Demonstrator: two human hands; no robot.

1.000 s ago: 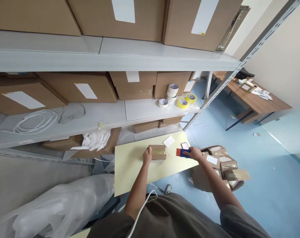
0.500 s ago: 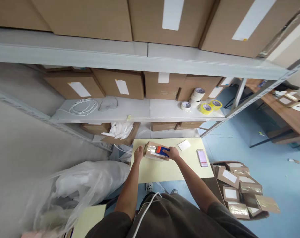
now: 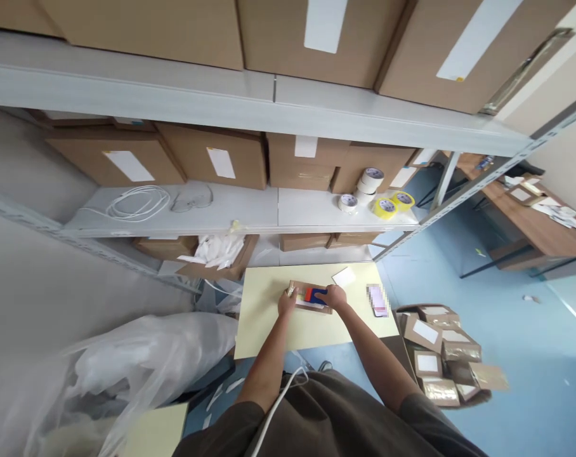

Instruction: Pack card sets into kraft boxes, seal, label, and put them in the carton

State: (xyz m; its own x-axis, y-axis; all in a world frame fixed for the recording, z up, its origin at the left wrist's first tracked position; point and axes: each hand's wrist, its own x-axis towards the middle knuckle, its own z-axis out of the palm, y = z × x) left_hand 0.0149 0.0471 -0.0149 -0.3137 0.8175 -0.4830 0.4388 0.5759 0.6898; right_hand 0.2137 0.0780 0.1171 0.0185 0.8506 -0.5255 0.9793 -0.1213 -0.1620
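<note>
A small cardboard box [image 3: 297, 285] lies on the pale yellow table [image 3: 264, 324], with tape and a white label on its top. My right hand [image 3: 335, 297] is closed round a blue and red tool [image 3: 317, 296], which lies over the top of the box. At the box's left end is my left hand [image 3: 287, 302], its fingers closed on the edge of the box. Behind the box a white card [image 3: 344, 277] rests on the table, and a phone-like item [image 3: 377, 300], partly pixelated, lies near the right edge.
A grey shelf [image 3: 250, 212] with tape rolls [image 3: 384, 207], a coiled white cable [image 3: 138, 203] and boxes stands behind the table. An open carton of taped boxes [image 3: 443, 352] is at the right. Plastic sheeting [image 3: 159, 355] bulges at the left.
The box has turned and now lies flatter and further right. My left hand has moved right onto its left end. The camera view has shifted slightly.
</note>
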